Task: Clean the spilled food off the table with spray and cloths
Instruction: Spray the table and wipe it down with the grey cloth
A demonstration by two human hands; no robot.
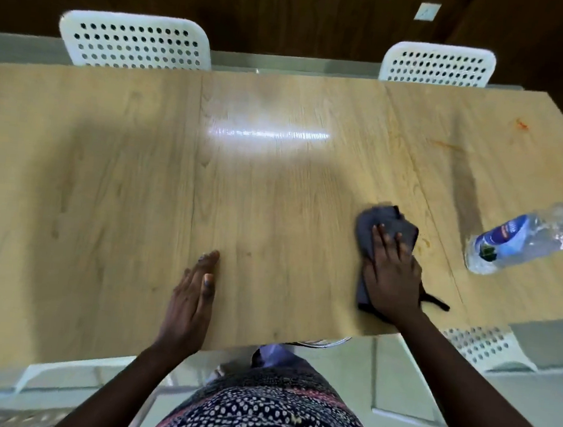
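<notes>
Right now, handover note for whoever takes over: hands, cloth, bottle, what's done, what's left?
Right hand: palm down, pressing the dark grey cloth flat on the wooden table, near its front right.
Left hand: empty, flat on the table near the front edge.
Clear plastic bottle: stands on the table's right end, beyond the cloth.
Done: centre and left of the table look clean.
Left: orange-red smears at the far right, a streak nearer the centre, a yellowish spot beside the cloth.

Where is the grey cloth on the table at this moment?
In the head view, the grey cloth lies right of centre near the table's front edge, pressed flat under the right hand, left of the plastic bottle.
</notes>
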